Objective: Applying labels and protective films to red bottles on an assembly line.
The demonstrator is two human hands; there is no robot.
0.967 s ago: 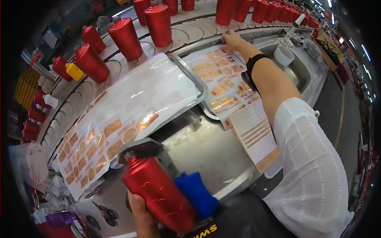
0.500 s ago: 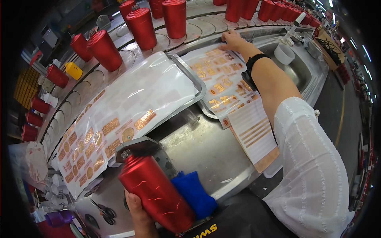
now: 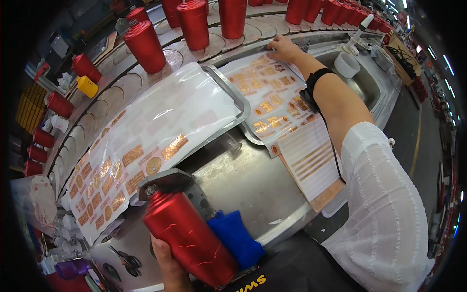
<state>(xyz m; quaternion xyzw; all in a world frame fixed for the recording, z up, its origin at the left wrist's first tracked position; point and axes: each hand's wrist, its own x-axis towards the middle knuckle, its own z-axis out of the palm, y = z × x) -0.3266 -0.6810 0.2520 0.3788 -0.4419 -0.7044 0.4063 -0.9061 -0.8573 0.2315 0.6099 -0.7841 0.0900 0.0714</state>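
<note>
My left hand (image 3: 168,258) is wrapped round a glossy red bottle (image 3: 190,236) with creased-looking marks on its side. The bottle leans to the upper left over the metal worktop, its narrow neck pointing away from me. A blue cloth (image 3: 237,238) lies against its right side. My right arm reaches far forward, and my right hand (image 3: 285,49) bends its fingers together at the far edge of a sheet of gold-and-orange decals (image 3: 272,100). Whatever the fingertips pinch is too small to make out. A larger sheet of similar decals (image 3: 165,117) lies to the left, partly over a metal tray (image 3: 242,104).
Red bottles (image 3: 193,27) stand along a curved conveyor (image 3: 165,58) at the back. A yellow container (image 3: 87,86) is at the left. Scissors (image 3: 127,263) lie lower left. At right is a sink (image 3: 369,90) holding a white cup (image 3: 347,65). A striped sheet (image 3: 309,163) overhangs the worktop.
The bottles on the conveyor have shifted to the right. My right hand has moved slightly left along the far edge of the decal sheet. The held bottle has barely moved.
</note>
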